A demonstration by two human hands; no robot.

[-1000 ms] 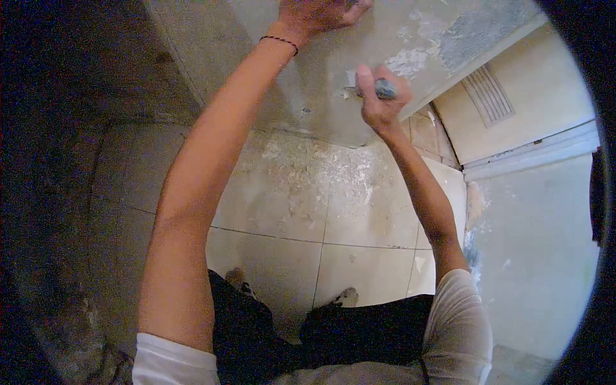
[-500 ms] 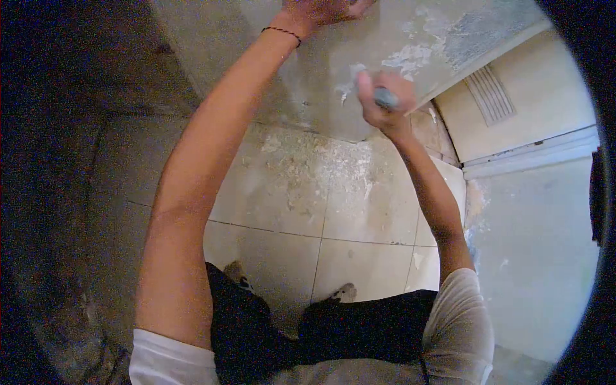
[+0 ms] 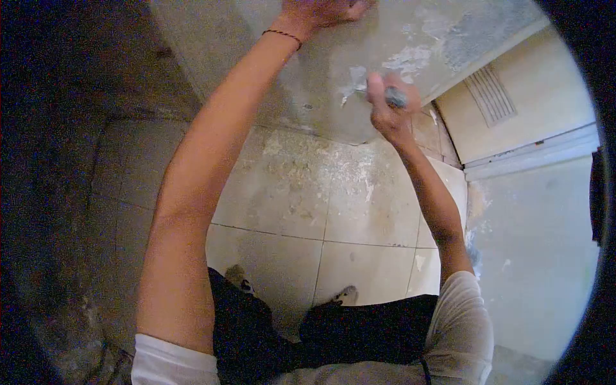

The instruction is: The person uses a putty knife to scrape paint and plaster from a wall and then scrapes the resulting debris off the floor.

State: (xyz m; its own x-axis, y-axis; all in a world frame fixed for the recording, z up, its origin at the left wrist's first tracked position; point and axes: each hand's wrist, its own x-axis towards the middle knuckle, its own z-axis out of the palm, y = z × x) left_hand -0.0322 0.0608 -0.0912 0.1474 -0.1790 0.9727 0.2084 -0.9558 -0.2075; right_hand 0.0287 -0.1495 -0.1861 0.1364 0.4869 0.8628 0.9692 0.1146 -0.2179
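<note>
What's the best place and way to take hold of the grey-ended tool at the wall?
Probably by the handle, coming from the side away from the wall. Its rounded end faces the camera within the right grip, leaving room to wrap fingers round it. The working end can't be made out clearly.

Flakes [image 3: 368, 190] lie on the floor [image 3: 269, 256], before the wall [image 3: 321, 74]

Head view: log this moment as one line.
right hand: gripping grey handle | left hand: at wall, partly cropped | wall: pale patches | tiled floor: blotchy
</note>
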